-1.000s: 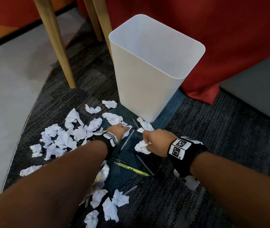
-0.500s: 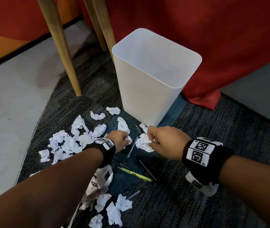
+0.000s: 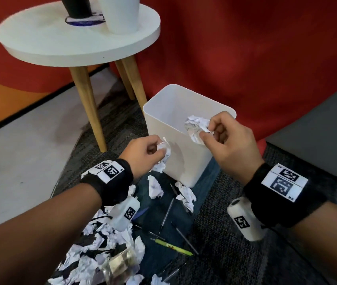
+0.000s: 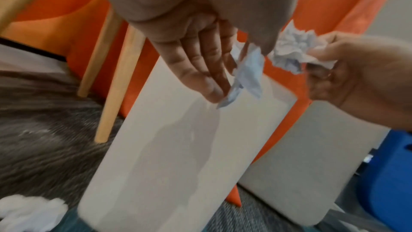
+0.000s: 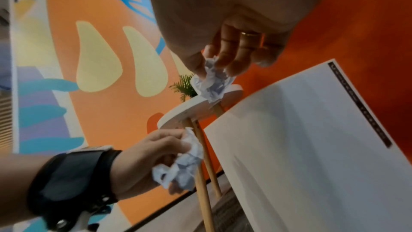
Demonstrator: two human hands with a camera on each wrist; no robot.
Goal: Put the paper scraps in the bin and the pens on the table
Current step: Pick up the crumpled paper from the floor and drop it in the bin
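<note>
Right fingers: the right hand [image 3: 228,145] pinches a crumpled paper ball [image 3: 196,128] between thumb and curled fingertips; a gold ring shows on one finger in the right wrist view.
Left fingers: the left hand [image 3: 143,155] has its fingers curled round a second paper scrap [image 3: 164,156], part of which hangs below the fingertips.
Bin: the white bin [image 3: 175,153] stands open on the carpet; the right fingers hold their ball over its open mouth, at the near rim, and the left fingers sit just outside its near wall, below the rim.
Bin label: a dark strip with pale lettering runs along one edge of the bin [image 5: 359,101] in the right wrist view; the writing is too blurred to read.
Loose scraps: many more white paper scraps [image 3: 110,249] lie on the carpet below and behind the left wrist, and a few [image 3: 186,195] lie at the bin's foot beneath both hands.
Pens: several dark pens [image 3: 166,212] and one yellow-green pen [image 3: 172,246] lie on the carpet below the hands, between the two forearms.
Table: a round white table [image 3: 46,44] on wooden legs stands beyond the left fingers, to the left of the bin, carrying a white pot [image 3: 120,15] and a black vessel [image 3: 77,7].
Wristbands: black bands with square black-and-white code tags; the right one [image 3: 284,183] reads "R5" at a corner, while the small text on the left one [image 3: 110,171] is unreadable.
</note>
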